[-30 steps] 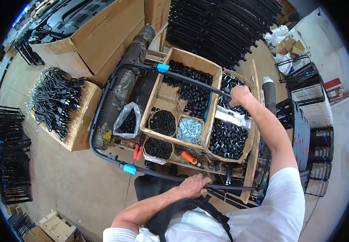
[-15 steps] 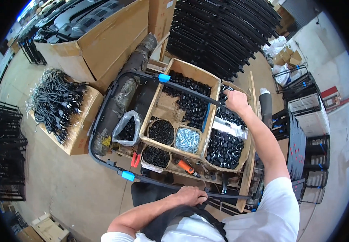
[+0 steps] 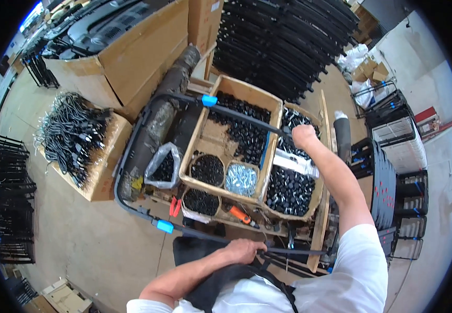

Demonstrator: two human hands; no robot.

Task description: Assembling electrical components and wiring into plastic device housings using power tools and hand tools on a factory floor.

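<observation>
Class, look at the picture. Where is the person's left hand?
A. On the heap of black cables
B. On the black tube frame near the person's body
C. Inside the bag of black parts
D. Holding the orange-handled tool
B. The left hand grips the near bar of the black tube frame, close to the body, while the right hand reaches out over the boxes of black parts.

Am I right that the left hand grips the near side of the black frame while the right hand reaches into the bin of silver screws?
Not quite. In the head view the right hand is over the box of black caps, not the silver screws. The left hand does grip the near side of the black frame.
</observation>
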